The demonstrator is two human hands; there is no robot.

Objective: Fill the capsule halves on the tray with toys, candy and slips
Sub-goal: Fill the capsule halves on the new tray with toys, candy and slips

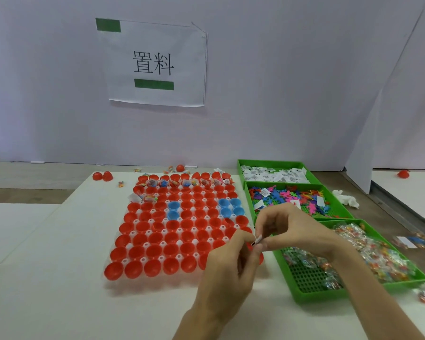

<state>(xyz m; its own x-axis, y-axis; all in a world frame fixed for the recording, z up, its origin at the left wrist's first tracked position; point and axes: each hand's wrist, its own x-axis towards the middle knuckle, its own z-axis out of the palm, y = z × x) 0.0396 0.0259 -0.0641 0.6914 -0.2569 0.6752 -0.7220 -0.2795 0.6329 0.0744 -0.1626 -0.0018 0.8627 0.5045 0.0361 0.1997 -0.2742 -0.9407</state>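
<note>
The near right corner of the tray (160, 258) is hidden by the left hand (227, 273), and print on the slip (258, 240) is rendered illegible.

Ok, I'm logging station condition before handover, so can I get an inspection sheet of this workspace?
Surface: white table, no spills seen.
Job's things: tray of red and a few blue halves; far rows filled, rest empty. Three green bins: slips, toys, candy.
Clutter: loose caps, stray candy, tissue.
Grips: left hand and right hand both pinch one slip.
Cables: nothing seen.
Surroundings: white wall with a paper sign.
</note>
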